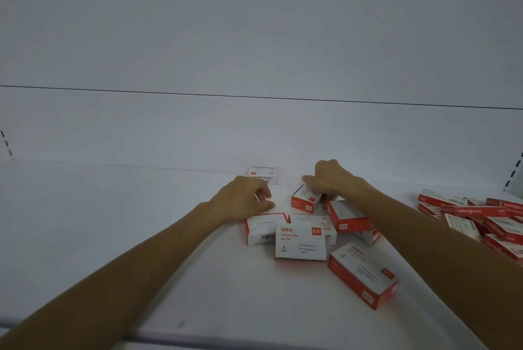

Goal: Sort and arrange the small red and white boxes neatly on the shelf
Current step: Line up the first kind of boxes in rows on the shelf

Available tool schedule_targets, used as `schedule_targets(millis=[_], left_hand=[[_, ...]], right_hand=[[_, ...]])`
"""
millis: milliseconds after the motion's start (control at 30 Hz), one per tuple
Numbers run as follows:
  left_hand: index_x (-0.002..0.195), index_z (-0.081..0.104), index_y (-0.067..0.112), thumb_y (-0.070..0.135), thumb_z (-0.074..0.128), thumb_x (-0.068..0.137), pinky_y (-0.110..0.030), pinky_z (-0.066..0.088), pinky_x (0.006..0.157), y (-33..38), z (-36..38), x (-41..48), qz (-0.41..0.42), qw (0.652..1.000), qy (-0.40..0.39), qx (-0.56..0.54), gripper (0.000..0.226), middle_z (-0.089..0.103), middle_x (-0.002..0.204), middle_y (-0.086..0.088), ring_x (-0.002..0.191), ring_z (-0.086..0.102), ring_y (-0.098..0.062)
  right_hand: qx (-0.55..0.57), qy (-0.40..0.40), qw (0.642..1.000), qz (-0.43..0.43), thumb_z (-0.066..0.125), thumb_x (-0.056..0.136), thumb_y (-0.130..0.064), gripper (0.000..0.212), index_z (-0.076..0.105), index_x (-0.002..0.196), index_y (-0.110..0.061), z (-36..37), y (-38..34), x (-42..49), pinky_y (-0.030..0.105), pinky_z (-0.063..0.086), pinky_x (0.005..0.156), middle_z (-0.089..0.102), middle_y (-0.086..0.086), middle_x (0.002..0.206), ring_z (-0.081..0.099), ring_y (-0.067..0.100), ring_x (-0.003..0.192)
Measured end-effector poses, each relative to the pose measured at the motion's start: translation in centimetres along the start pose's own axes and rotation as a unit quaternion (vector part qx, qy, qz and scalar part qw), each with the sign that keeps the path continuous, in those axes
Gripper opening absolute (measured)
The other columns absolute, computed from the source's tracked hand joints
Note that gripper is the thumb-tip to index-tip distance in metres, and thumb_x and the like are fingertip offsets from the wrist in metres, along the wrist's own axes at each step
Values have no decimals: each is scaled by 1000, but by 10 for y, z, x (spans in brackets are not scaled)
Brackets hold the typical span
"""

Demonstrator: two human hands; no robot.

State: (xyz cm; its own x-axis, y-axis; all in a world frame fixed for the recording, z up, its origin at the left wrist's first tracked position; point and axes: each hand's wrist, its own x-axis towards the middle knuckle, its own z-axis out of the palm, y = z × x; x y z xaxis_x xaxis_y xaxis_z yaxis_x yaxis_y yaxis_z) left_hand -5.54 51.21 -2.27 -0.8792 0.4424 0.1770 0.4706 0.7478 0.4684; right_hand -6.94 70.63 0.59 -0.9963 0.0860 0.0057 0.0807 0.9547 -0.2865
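Our right hand (331,180) pinches a tilted box (304,199) near the back edge of the shelf (113,222). Our left hand (246,199) curls its fingers beside it; we cannot tell if they hold anything

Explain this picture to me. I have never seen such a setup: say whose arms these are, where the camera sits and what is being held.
No machine here: a person works bare-handed, and one camera on their head looks down at a white shelf. Small red and white paper clip boxes lie scattered in the middle, with a jumbled pile to the right. The right hand grips a tilted box. The left hand, fingers loosely curled, seems to hold nothing.
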Motion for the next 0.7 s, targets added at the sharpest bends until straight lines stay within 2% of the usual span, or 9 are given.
schedule_targets(millis=[67,133,200,267,333,433,500,567,700], left_hand=[[106,63,17,31,65,84,-20,46,78,1,0,1,-3,1000,-9,-14,26,57,91,9,86,55,-7],[104,64,19,29,68,81,-12,42,71,1,1,2,-8,999,-21,-37,25,57,91,10,83,55,-4],[102,64,21,28,71,79,-8,41,69,1,2,3,-4,999,-30,-45,25,58,92,10,80,54,-1],[100,65,22,28,71,79,-7,40,66,0,1,3,0,998,-35,-46,24,58,90,12,78,54,2],[96,66,24,28,70,80,-8,40,66,1,1,3,1,998,-30,-53,18,58,87,14,77,55,3],[93,66,24,21,66,83,-9,43,70,3,4,5,18,998,10,-65,10,63,90,10,79,59,-1],[98,66,21,19,65,84,-13,46,78,3,7,7,28,997,23,-73,14,65,101,4,86,61,-6],[109,63,18,21,64,85,-17,45,85,3,8,9,18,997,13,-78,24,63,114,3,94,60,-6],[126,54,19,26,63,86,-17,39,89,4,6,10,1,997,-40,-66,42,55,123,5,97,51,-2]], right_hand=[[-25,16,1000,-1,42,97,-25,36,39,64,-11,-1,4,1,20,40,54,58,10,94,49,13,59],[-48,-1,999,-7,43,95,-19,29,43,68,-10,-5,7,1,23,44,58,57,11,96,55,18,70],[-50,-52,997,-30,46,92,-14,11,55,90,-8,-11,11,-2,27,51,67,57,12,112,60,24,89],[-57,-125,987,-85,52,91,-14,33,53,122,-22,-17,14,-7,29,50,82,49,4,134,53,23,113],[-56,-168,976,-127,59,89,-20,47,47,133,-32,-20,17,-11,28,45,90,45,-2,141,49,18,121],[-48,-122,982,-136,66,84,-32,54,47,135,-30,-16,21,-11,27,42,90,48,0,138,50,19,120],[-28,-77,989,-121,70,80,-36,60,47,135,-24,-12,22,-11,27,40,90,47,2,135,48,19,119],[-4,-47,990,-129,72,78,-34,61,49,132,-20,-8,23,-10,27,41,91,49,3,131,50,17,111],[10,-23,987,-159,73,78,-24,36,62,112,-17,-7,24,-7,27,49,85,61,5,114,56,13,91]])
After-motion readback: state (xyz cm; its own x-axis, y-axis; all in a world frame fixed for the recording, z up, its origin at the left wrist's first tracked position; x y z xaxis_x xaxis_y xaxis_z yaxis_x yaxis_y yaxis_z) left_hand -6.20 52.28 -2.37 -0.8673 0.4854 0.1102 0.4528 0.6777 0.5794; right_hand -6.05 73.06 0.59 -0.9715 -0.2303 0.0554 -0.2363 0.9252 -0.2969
